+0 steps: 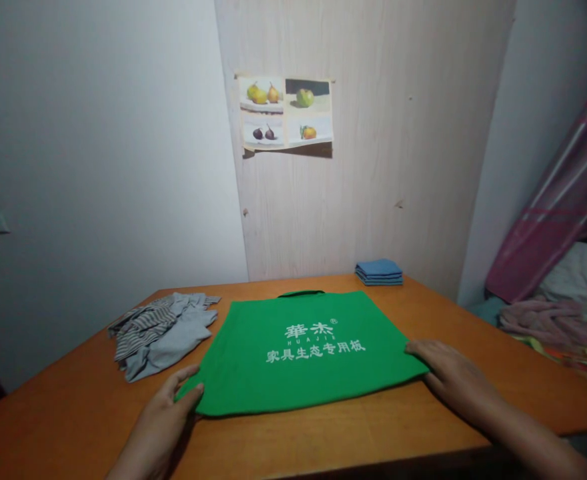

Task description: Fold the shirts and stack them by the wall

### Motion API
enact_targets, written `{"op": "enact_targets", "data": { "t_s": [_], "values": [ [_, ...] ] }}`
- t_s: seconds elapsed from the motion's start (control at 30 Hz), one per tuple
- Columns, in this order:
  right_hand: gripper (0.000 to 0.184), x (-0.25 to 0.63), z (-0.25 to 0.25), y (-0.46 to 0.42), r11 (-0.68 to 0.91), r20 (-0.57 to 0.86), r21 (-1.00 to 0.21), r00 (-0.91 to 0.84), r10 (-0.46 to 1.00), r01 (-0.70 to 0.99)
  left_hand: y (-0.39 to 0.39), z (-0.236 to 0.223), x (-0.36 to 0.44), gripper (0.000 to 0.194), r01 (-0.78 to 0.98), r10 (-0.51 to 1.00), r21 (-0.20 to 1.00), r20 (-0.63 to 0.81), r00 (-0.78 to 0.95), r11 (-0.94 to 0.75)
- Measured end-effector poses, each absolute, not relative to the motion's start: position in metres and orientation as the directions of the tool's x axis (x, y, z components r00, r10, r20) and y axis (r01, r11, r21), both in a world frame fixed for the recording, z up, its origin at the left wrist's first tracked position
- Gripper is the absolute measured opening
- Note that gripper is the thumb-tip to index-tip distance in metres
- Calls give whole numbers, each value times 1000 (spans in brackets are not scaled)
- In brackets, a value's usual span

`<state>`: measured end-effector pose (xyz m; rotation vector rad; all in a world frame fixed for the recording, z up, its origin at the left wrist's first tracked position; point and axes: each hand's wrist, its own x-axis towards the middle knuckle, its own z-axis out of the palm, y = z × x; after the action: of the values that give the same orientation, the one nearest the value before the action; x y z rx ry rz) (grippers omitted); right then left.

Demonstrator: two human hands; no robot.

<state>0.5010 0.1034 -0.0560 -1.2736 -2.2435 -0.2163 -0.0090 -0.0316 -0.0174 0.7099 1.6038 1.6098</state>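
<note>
A green printed cloth (303, 387) with white lettering lies spread on the table, a dark strap (301, 293) at its far edge. Whether it is a bag or an apron I cannot tell. My left hand (166, 407) pinches its near left corner, thumb on top and the other fingers around the side edge. At the near right corner, my right hand (446, 373) grips the edge, with some of its fingers hidden. The cloth looks mostly flat and smooth between both hands.
A crumpled grey and striped garment (166, 333) lies on the orange-brown table (73, 413), left of the cloth. Folded blue fabric (378, 272) sits at the back right. Beyond the table's right side are a pink curtain (543, 207) and heaped textiles (558, 323).
</note>
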Motion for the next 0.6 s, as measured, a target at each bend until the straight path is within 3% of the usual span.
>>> {"op": "enact_targets", "data": {
  "t_s": [0.1, 0.23, 0.37, 0.6],
  "values": [
    [44, 503, -56, 104, 551, 542, -122, -409, 734, 826, -31, -18, -18, 50, 238, 829, 970, 90, -552, 54],
    [43, 510, -60, 99, 566, 554, -121, -418, 720, 816, -37, -19, -28, 41, 612, 850, 782, 238, -470, 120],
    [41, 519, -66, 92, 562, 556, -118, -414, 720, 819, -44, -24, -33, 39, 694, 881, 696, 197, -431, 184],
    [28, 527, -59, 77, 557, 583, -167, -375, 721, 813, -48, -24, -43, 41, 710, 900, 677, 165, -404, 195]
  ]
}}
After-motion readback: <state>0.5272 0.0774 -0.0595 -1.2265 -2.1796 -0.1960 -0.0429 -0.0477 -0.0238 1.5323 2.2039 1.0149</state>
